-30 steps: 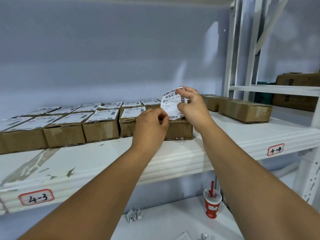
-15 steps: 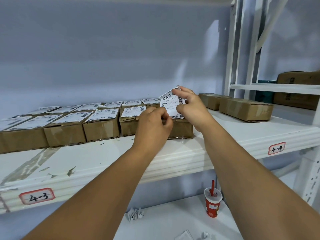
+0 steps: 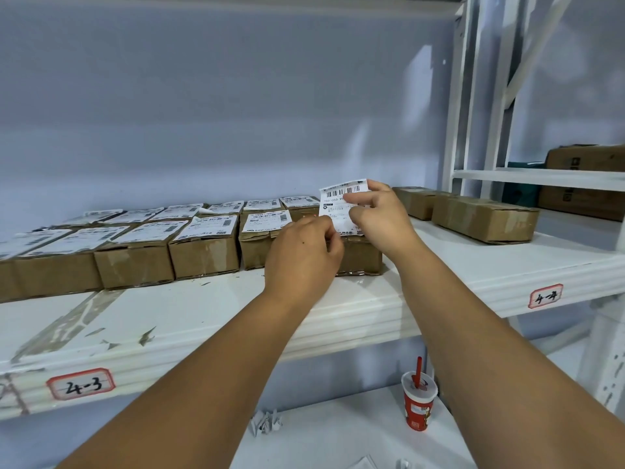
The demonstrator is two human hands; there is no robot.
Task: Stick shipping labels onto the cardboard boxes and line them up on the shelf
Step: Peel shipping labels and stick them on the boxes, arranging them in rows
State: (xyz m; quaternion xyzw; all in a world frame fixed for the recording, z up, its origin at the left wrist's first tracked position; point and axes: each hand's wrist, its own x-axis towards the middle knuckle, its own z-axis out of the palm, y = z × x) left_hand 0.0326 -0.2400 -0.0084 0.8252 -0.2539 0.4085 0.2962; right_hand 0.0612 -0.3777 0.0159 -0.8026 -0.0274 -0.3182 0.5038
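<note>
One label [image 3: 338, 211] almost down on the end box [image 3: 362, 258].
Both hands have sunk: the left hand [image 3: 301, 262] pinches its lower edge at the box top on the shelf [image 3: 338, 316], the right hand [image 3: 378, 214] pinches its upper corner; sticking looks imminent.

Pale blue wall [image 3: 203, 96], white rack post [image 3: 456, 96]

White shelf [image 3: 372, 299]: labelled boxes [image 3: 203, 252] in 2 rows along back edge, left to mid; 2 plain boxes [image 3: 483, 220] nr back-right
</note>
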